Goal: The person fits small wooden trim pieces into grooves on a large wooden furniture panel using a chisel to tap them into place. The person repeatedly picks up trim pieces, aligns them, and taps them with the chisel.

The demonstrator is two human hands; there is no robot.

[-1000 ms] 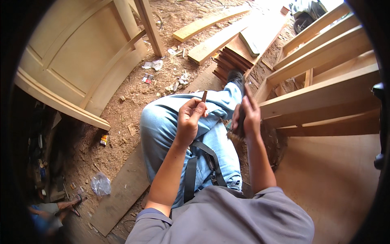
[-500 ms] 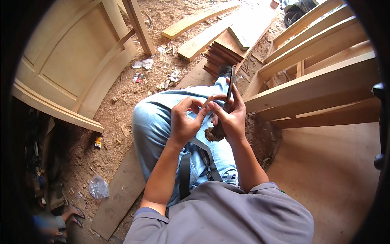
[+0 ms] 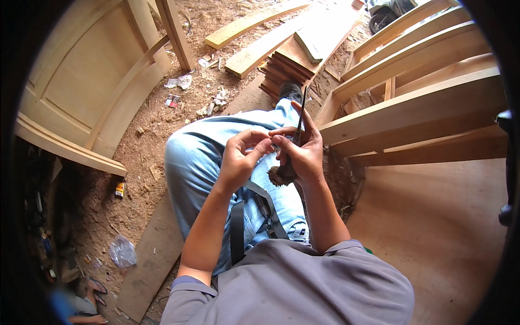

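In my right hand (image 3: 307,157) lies a chisel (image 3: 287,169), gripped with its thin dark blade pointing up and away. Its dark handle ends low down in a frayed, mushroomed butt. My left hand (image 3: 238,160) is closed in a pinch just left of it. The fingertips of both hands meet above my lap, around something too small to make out. Beneath them is my leg in light blue jeans (image 3: 195,146), with a dark strap (image 3: 237,233) hanging across the lap.
A panelled wooden door (image 3: 92,65) leans at the left. Wooden frames (image 3: 411,108) stand at the right beside a broad wooden panel (image 3: 433,211). Ahead lie planks (image 3: 260,57) and stacked brown boards (image 3: 281,73) on shavings. Another person's foot (image 3: 97,287) shows lower left.
The chisel has turned, so its blade now looks narrower. My fingertips have shifted slightly while staying together. The whole view has swung a little, moving the surroundings leftward.
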